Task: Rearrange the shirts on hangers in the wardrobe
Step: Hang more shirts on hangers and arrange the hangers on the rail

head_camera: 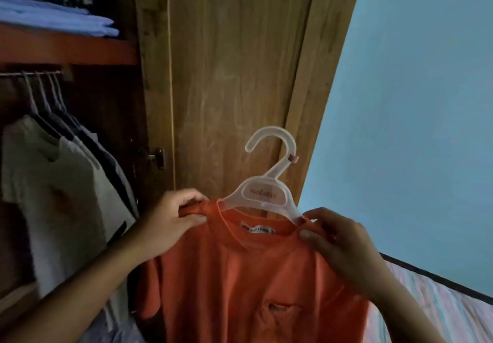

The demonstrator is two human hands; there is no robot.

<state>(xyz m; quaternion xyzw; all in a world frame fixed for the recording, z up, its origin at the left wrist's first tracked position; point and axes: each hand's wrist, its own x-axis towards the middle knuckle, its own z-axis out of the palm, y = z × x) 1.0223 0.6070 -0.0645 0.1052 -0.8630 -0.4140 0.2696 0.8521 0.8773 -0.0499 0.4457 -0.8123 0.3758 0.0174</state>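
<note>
Up at the far left, folded clothes (61,20) lie stacked on a wardrobe shelf (66,49), and under it a rail (30,74) carries several hangers with pale and dark hanging shirts (61,182) packed side by side. Right of them stands the wooden wardrobe door (226,76), with a small metal latch (157,157) on the frame beside it. Before that door, the left hand (170,222) pinches the shoulder of an orange shirt (253,289) between thumb and curled fingers, just beside the collar. The shirt hangs on a clear plastic hanger (264,190), whose hook points up and left, clear of the rail and well apart from the other garments. Further right, the right hand (338,238) grips the opposite shoulder, thumb pressed on the cloth at the hanger's end. Beyond it rises a blue wall (413,102), with striped fabric (440,308) at the lower right corner.
</note>
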